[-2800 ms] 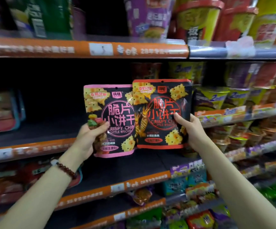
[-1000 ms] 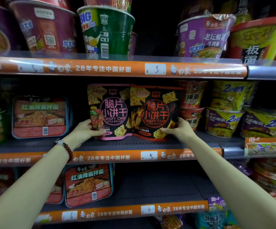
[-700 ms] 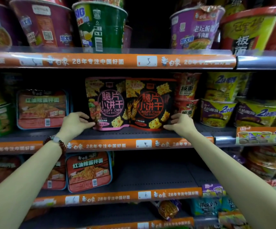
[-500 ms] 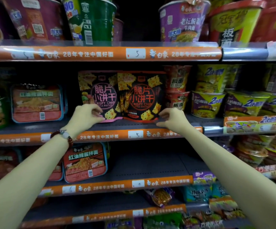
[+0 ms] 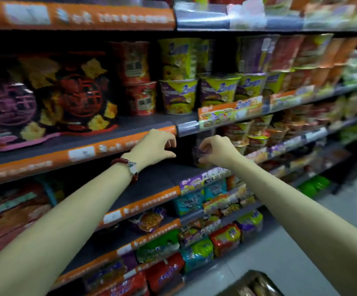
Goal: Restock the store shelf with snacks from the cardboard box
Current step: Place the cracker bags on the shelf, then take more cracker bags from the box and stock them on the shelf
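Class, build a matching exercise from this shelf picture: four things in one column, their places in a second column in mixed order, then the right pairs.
Things:
1. snack bags
2. cardboard box
3. bracelet
4. yellow noodle cups

Places:
A. on the floor, bottom right
B. on the left wrist
C. shelf, far left
D. same shelf, right of the red cups

Pairs: 1-C, 2-A, 3-B, 4-D

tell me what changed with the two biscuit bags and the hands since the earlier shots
Both hands let go: the left hand and right hand have pulled back off the pink-edged bag and red-edged bag, fingers loosely curled, empty. The view swung right and down. The bags stay upright, side by side on the shelf.
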Tool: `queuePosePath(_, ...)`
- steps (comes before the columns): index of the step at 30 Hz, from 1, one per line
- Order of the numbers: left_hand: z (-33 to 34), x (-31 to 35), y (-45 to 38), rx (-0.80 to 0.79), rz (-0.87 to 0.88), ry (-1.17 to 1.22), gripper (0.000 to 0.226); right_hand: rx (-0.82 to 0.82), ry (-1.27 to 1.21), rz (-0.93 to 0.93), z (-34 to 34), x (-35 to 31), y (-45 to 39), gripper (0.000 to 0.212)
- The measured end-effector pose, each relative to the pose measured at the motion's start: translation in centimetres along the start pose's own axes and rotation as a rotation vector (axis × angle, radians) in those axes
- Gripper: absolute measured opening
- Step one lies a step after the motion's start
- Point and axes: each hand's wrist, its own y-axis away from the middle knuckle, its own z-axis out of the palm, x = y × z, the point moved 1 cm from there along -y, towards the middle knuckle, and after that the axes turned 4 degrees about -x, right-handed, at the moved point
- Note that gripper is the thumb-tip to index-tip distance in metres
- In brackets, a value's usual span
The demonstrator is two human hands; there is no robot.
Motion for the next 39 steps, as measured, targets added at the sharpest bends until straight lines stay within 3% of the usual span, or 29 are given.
queuePosePath(7, 8.9, 6.8, -8.7, -0.234, 0.26, 0.054, 0.02, -0.014, 0.014, 0.37, 0.1, 10.8, 4.6, 0.037)
queuePosePath(12, 15.2, 12.3, -12.7, -0.395, 0.468, 0.091, 0.016, -0.028, 0.015, 0.652, 0.8, 16.8, 9.6, 0.024)
queuePosePath(18, 23.4, 17.8, -14.4, -0.547, 0.667, 0.131, 0.008, -0.026, -0.09, 0.935, 3.5, 22.6, 16.8, 0.037)
queuePosePath(28, 41.5, 22.1, -10.1, -0.793, 0.613, 0.212, 0.017, -0.036, -0.237, 1.201, 15.9, 31.6, 27.8, 0.025)
queuePosePath(39, 65.4, 18.1, -2.6, -0.977, 0.452, 0.258, 0.028, -0.034, -0.382, 1.314, 37.6, 42.3, 33.6, 0.022)
